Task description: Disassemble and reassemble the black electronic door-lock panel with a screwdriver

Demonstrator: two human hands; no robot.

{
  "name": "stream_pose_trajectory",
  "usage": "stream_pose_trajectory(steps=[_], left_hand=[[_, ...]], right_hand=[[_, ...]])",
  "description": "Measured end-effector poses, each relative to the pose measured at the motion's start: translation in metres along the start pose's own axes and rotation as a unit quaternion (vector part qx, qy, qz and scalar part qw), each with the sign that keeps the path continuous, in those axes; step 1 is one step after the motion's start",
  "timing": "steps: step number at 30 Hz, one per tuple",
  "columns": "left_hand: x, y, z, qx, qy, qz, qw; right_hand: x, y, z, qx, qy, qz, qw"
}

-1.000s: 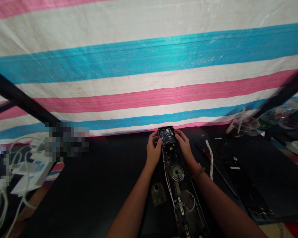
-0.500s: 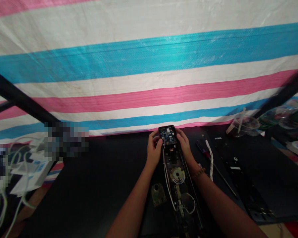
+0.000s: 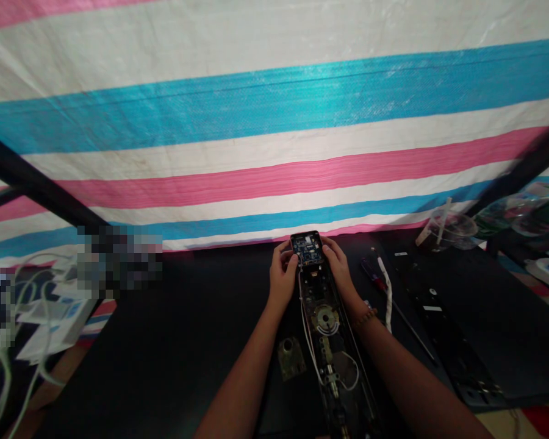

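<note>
A long, narrow electronic door lock (image 3: 326, 320) lies opened on the black table, its inner parts facing up. At its far end sits a blue circuit board (image 3: 307, 250) in a black frame. My left hand (image 3: 282, 277) grips the left side of that end, thumb at the board's edge. On the opposite side, my right hand (image 3: 338, 268) has its fingers curled round the frame. A white wire runs along the lock's left side, and a round metal disc sits mid-body. Left of the lock rests a small metal plate (image 3: 291, 360) with a hole.
Right of my right arm lie a screwdriver (image 3: 373, 272), a white sleeved cable (image 3: 387, 296) and a long black panel (image 3: 443, 335). A clear plastic cup (image 3: 443, 230) with a straw stands at back right. Striped sheeting (image 3: 274, 146) hangs behind the black table (image 3: 187, 341).
Almost nothing differs. Both hands keep their hold on the lock's far end, and the whole view has shifted very slightly.
</note>
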State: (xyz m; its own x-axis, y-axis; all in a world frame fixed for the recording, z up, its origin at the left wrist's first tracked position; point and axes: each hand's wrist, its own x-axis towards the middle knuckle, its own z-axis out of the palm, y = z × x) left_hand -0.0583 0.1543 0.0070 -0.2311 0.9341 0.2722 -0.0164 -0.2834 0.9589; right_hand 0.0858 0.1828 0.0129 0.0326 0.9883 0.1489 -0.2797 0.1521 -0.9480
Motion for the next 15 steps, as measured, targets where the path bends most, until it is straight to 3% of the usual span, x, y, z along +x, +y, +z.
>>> stream_pose_trajectory(steps=[6, 15], left_hand=[[0.005, -0.01, -0.001, 0.043, 0.019, -0.05, 0.998], [0.008, -0.011, 0.0, 0.065, 0.015, -0.034, 0.997]], right_hand=[[0.007, 0.012, -0.002, -0.029, 0.044, 0.007, 0.999], [0.009, 0.014, -0.007, -0.053, 0.034, -0.001, 0.998]])
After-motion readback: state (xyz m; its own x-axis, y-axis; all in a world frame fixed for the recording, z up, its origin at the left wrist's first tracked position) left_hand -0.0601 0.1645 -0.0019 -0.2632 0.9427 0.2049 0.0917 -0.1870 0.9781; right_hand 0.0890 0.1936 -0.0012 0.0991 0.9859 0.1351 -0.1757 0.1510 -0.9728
